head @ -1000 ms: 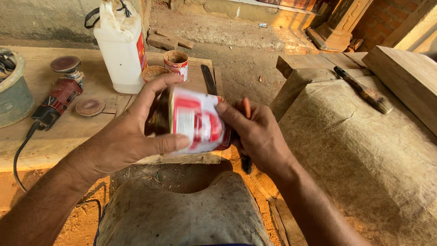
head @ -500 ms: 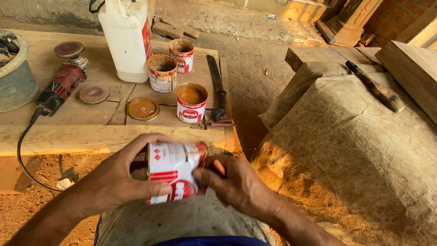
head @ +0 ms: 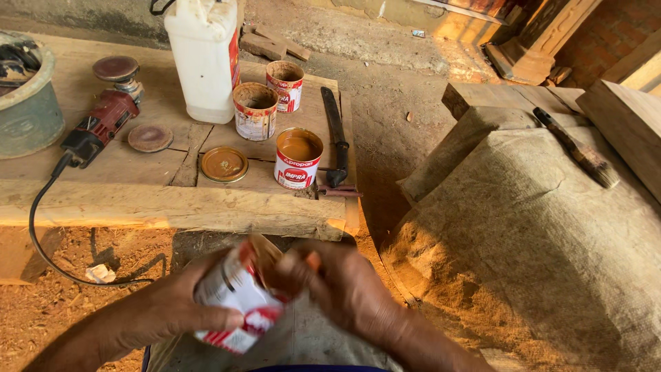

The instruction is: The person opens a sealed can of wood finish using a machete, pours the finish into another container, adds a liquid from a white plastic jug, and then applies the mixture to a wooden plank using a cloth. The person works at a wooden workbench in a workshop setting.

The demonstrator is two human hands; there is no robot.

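Note:
My left hand grips a small red-and-white tin can low in the head view, tilted toward my lap. My right hand is at the can's top rim, fingers curled; a small orange-tipped thing shows between the fingers, and motion blur hides what it is. On the wooden bench beyond stand an open can of brown paste, its loose lid and two more used cans.
A white plastic jug, a red sander with black cord, a sanding disc, a grey bucket and a dark knife-like tool lie on the bench. Burlap-covered block with a brush at right.
The can has come down from chest height to my lap, both hands with it, and is now tilted. The view has dropped, uncovering the open cans on the bench.

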